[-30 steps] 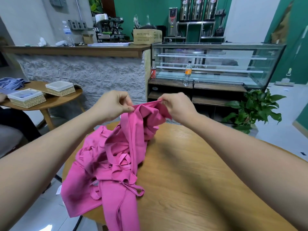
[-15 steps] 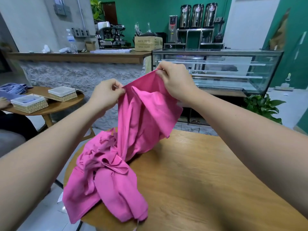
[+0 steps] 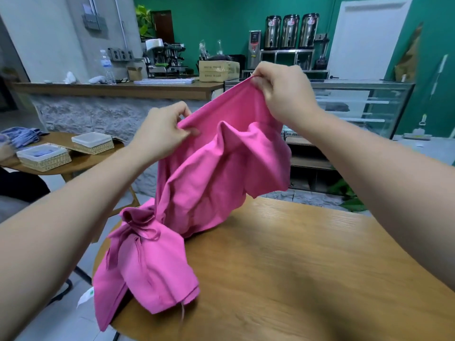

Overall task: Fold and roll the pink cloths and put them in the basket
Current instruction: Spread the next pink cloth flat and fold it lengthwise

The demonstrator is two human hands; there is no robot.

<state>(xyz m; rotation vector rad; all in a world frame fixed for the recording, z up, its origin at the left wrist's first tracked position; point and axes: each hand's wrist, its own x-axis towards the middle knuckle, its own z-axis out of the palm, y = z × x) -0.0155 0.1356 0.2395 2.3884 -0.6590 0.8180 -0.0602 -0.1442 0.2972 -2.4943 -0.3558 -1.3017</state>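
- Far left: two wicker baskets point(image 3: 44, 157), white-lined, on a round side table point(image 3: 81, 163) well apart from the work. The nearer one seems to hold something blue, though it is too small to be sure. Whether either is the basket meant for the pink cloths cannot be told.
- Lower left: pink pile point(image 3: 147, 267), crumpled cloths with loose ties, lying at the left rim of the near table and partly hanging over it. The heap could probably be dragged off the rim, so whatever is lifted should come up gently.
- Left of centre: left hand point(image 3: 163, 129), pinching the top hem between thumb and fingers, held lower than the other hand.
- Centre: lifted pink cloth point(image 3: 221, 163), held in the air between both hands. The top edge is stretched and slants up to the right, the body hangs bunched, and the lower end touches the pile. To do this step well, slide each pinch outward along the hem to a true corner, level the two hands, then give one light shake so the folds drop out and the tail clears the heap.
- Right of centre: right hand point(image 3: 283, 94), fingers curled over the hem and gripping it, the higher of the two.
- Right: table point(image 3: 320, 267), wood-grained, with bare surface on this side. It looks the best spot to lay the cloth flat before folding.
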